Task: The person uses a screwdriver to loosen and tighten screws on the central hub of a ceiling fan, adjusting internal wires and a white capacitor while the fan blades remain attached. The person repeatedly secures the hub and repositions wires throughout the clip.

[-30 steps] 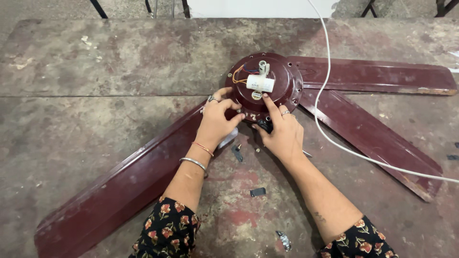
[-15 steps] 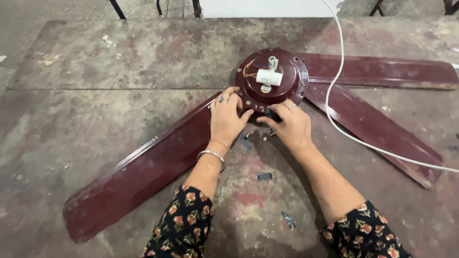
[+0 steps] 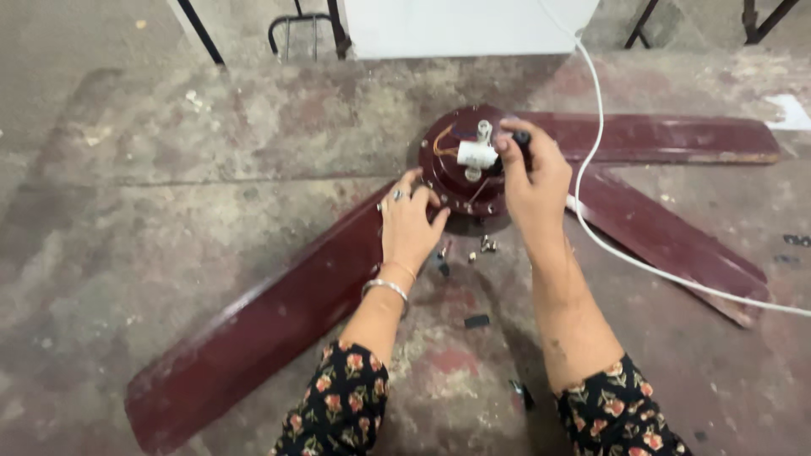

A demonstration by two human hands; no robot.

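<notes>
A maroon ceiling fan lies on the concrete floor, its round motor hub [image 3: 452,181] facing up with a white capacitor [image 3: 477,154] and thin wires on top. My left hand [image 3: 408,224] presses on the hub's near-left rim, where the long left blade [image 3: 270,321] joins, with the fingers curled over the edge. My right hand [image 3: 536,181] is raised over the hub's right side, closed around a dark tool handle [image 3: 521,137] whose tip is hidden. Several loose screws [image 3: 486,245] lie on the floor just in front of the hub, between my wrists.
Two more blades reach right, one far [image 3: 667,139] and one near [image 3: 667,241]. A white cable [image 3: 642,266] crosses them from a white box [image 3: 465,25] at the top. A small black piece [image 3: 477,321] lies between my forearms. Dark metal legs [image 3: 198,29] stand top left.
My right hand left the hub's near rim and rose to its right side, now gripping a dark handle. My left hand stayed on the near-left rim. The camera moved closer.
</notes>
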